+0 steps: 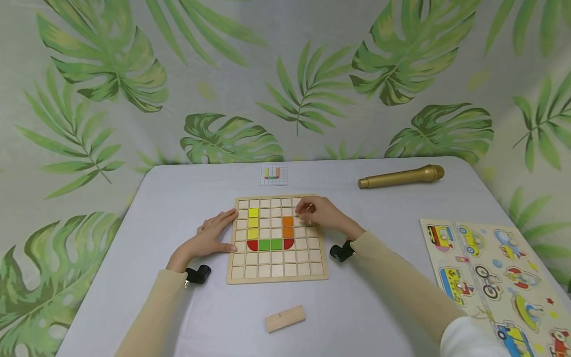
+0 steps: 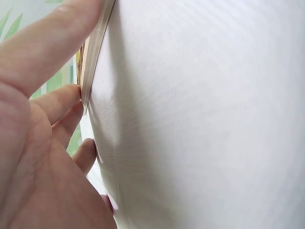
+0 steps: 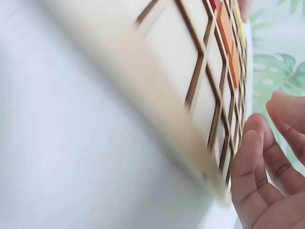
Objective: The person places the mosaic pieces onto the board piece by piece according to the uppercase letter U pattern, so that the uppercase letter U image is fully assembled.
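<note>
A wooden grid board (image 1: 277, 280) lies mid-table, with colored tiles set in a U. Yellow tiles (image 1: 253, 223) form its left side and orange tiles (image 1: 287, 232) its right. Green tiles (image 1: 270, 244) run along the bottom between two rounded red tiles (image 1: 289, 243). My left hand (image 1: 207, 239) rests at the board's left edge, fingers extended and thumb spread, fingertips against the frame. Over the board's upper right is my right hand (image 1: 323, 212), its fingers loosely bent. In the right wrist view, a gap shows between the right hand's thumb and fingers (image 3: 248, 157), with nothing visible in it.
A small pattern card (image 1: 274, 175) with a colored U lies behind the board. At the back right is a gold microphone (image 1: 401, 177). A vehicle puzzle board (image 1: 495, 277) covers the right side. One plain wooden block (image 1: 285, 318) lies in front.
</note>
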The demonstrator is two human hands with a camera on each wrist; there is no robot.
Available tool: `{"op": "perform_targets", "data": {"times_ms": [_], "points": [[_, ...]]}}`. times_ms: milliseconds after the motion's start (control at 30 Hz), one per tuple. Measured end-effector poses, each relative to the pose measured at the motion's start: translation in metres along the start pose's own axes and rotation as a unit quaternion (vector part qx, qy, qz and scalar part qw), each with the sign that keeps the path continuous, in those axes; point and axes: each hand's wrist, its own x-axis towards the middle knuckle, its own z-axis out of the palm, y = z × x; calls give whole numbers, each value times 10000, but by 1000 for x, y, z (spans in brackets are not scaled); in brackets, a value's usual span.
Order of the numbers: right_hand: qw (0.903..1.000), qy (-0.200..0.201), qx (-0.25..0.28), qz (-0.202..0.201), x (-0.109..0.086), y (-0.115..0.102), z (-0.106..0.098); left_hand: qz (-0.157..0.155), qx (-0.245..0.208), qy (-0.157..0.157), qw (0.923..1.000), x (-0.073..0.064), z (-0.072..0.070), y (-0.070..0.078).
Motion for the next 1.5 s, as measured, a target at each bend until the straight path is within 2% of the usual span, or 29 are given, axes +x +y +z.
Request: {"op": "perform_targets", "data": {"times_ms": [500, 700, 933, 1133, 1500], "points": [[9964, 108, 706, 464, -58, 39, -53, -35, 25, -19, 10000, 0, 0, 2], [9954, 148, 687, 652, -76, 52, -66, -59, 8, -19, 10000, 1, -1, 3], [9952, 95, 617, 758, -91, 60, -75, -47, 25, -24, 10000, 1, -1, 2], [9937, -10, 773, 809, -99, 63, -77, -27, 49, -6, 10000, 0, -2, 4], [9953, -98, 788, 554, -101, 66, -70, -35, 54, 25, 10000, -1, -1, 2]]}}
